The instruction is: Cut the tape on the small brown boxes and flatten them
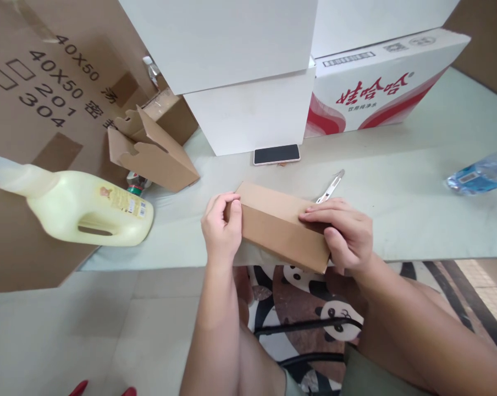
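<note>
A small brown cardboard box (285,231) sits tilted at the front edge of the table, between my two hands. My left hand (224,223) is closed around its left end, thumb on the near side and fingers curled over the top. At the right end, my right hand (345,231) grips the box, its fingers lying on the top face and its thumb at the end. Just behind that hand lies a utility knife (331,186), partly hidden by the fingers. The underside of the box is out of sight.
A phone (276,154) lies before stacked white boxes (248,118). To the left are an open brown carton (158,154) and a pale yellow jug (92,209). A red-and-white box (372,91) stands behind, and a water bottle (479,173) lies at right on the table (421,220).
</note>
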A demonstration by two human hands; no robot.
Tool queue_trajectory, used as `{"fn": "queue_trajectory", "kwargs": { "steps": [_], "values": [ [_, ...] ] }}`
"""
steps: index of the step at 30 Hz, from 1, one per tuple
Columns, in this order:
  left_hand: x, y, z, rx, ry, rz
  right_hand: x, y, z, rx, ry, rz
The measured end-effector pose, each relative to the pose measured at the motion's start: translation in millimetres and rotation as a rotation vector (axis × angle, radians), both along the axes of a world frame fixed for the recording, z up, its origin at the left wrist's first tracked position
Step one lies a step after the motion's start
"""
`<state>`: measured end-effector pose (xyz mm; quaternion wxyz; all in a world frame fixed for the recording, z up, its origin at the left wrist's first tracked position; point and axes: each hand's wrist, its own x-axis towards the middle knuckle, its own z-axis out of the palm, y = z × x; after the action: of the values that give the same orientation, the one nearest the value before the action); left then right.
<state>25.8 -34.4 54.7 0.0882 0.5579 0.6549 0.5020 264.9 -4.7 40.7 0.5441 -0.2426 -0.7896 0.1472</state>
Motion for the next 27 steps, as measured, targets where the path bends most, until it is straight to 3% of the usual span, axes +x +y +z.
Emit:
{"fn": "queue_trajectory", "kwargs": {
  "steps": [4, 8, 12, 15, 22, 27],
  "values": [
    [0, 0, -0.4, 0.005, -0.01, -0.007, 3, 3, 1.3, -0.002, -0.012, 0.021],
    [-3, -1, -1.5, 0.002, -0.073, -0.007, 4, 2, -11.0, -0.064, 0.09, 0.028],
    [-15, -1, -2.9, 0.042, -0.23, 0.083, 3, 7, -30.5, -0.25, 0.339, -0.065],
    [-27, -1, -5.2, 0.082, -0.316, 0.186, 1, 12, -37.9, -0.431, 0.352, -0.082],
    [-44, 0, -12.8, 0.115, -0.499, 0.288, -11, 7, -45.4, -0.879, 0.241, 0.102],
    [-45, 0, -11.8, 0.1, -0.574, 0.337, -19, 5, -48.7, -0.965, 0.407, 0.197]
  ]
}}
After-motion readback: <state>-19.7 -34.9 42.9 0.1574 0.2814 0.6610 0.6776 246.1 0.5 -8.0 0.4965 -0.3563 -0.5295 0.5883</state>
